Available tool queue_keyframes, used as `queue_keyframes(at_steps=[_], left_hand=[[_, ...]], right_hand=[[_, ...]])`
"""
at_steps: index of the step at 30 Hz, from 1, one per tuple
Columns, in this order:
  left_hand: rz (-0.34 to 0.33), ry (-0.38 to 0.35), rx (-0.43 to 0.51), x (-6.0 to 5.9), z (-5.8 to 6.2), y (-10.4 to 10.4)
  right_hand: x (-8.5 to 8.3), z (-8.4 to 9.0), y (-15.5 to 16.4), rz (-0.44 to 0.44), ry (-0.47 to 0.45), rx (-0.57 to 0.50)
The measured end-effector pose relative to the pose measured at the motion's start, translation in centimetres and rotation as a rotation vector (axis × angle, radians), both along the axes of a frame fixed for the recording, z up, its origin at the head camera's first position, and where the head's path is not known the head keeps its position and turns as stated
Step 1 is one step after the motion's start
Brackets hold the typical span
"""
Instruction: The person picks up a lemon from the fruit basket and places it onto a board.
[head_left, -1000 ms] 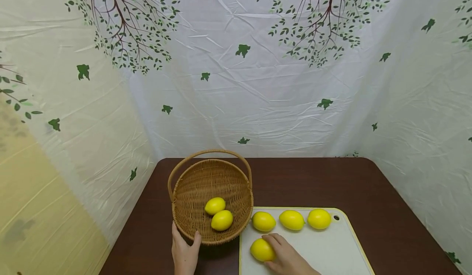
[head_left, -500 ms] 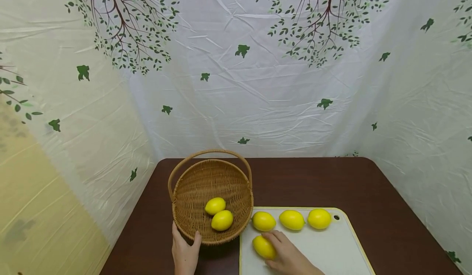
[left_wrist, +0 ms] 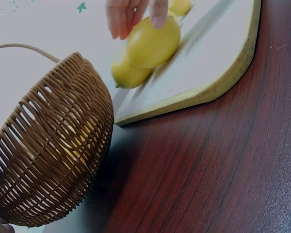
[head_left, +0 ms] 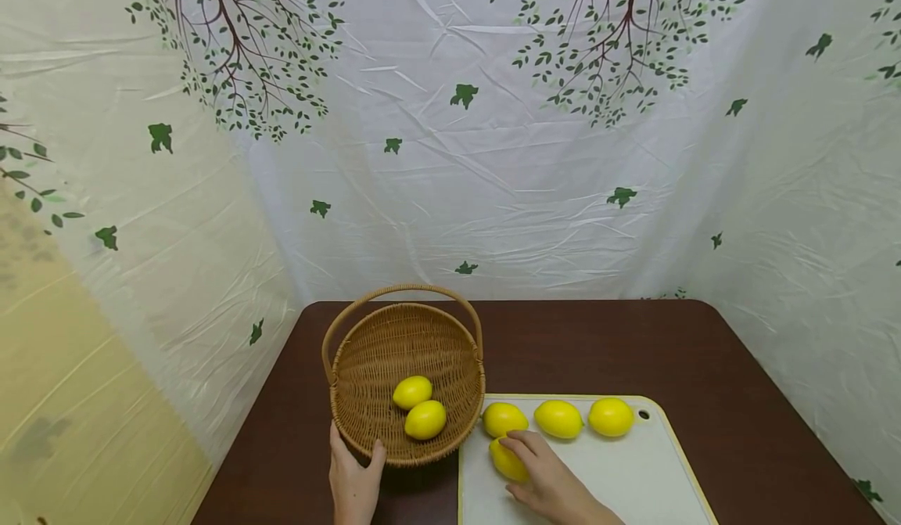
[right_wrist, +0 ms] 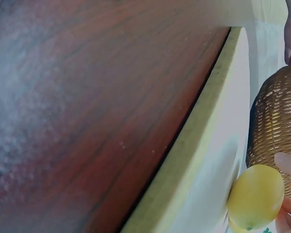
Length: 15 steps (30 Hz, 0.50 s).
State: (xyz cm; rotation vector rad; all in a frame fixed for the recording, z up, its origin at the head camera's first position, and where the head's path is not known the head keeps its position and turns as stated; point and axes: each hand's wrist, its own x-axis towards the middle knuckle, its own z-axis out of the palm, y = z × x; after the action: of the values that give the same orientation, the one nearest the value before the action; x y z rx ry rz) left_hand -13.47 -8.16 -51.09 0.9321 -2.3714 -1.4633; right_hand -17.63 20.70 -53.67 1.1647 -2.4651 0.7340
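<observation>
My right hand [head_left: 526, 469] grips a yellow lemon [head_left: 504, 459] at the left end of the white cutting board [head_left: 633, 478], close behind the leftmost lemon [head_left: 504, 418] of a back row. In the left wrist view, fingertips [left_wrist: 158, 19] press on that lemon [left_wrist: 153, 43], low over the board [left_wrist: 203, 68]. My left hand [head_left: 354, 472] holds the near rim of the wicker basket [head_left: 366, 368], thumb over the edge. Two lemons [head_left: 412, 391] [head_left: 425, 419] lie inside it. The right wrist view shows the held lemon [right_wrist: 255, 196] beside the basket [right_wrist: 276, 131].
Two more lemons [head_left: 558, 418] [head_left: 610, 416] lie in the board's back row. The basket's handle [head_left: 401, 292] arches over its far side. The dark wooden table [head_left: 598, 345] is ringed by a white leaf-printed curtain [head_left: 493, 181] at the back and sides.
My right hand has carried the lemon from the board's front left toward the back row, next to the leftmost lemon there. The left hand and basket have stayed put.
</observation>
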Motion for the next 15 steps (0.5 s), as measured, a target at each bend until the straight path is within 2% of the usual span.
queue_keyframes(at_steps=[15], left_hand=[[0.001,0.004,-0.003,0.10,-0.19,0.10]], right_hand=[[0.14,0.27,-0.38,0.002,0.056,-0.019]])
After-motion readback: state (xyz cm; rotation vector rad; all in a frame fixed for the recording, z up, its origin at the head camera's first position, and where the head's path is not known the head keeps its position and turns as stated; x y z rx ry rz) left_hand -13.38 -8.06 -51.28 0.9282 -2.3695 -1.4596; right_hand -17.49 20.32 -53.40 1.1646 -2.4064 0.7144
